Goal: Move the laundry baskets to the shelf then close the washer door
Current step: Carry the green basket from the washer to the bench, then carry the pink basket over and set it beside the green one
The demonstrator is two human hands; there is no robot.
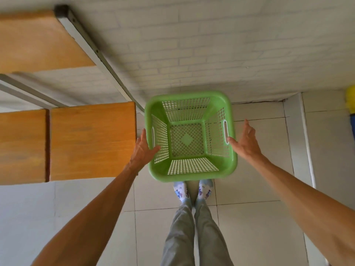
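A green plastic laundry basket [190, 170] with mesh walls and a handle slot on each side stands upright and empty just in front of my feet, by the white brick wall. My left hand [143, 148] is at its left rim, thumb lying over the rim and fingers stretched along the outside. At the right rim, my right hand [246, 139] has its thumb tip at the handle slot and its fingers spread away from the wall of the basket. Neither hand is closed around the basket. To the left is the wooden shelf [92, 141]. No washer is in view.
A higher wooden shelf board [38, 41] and a grey metal frame post [99, 54] rise at the upper left. The floor is pale tile [259, 169]. A yellow and blue object [351, 104] shows at the right edge. My legs and patterned socks [192, 191] are below the basket.
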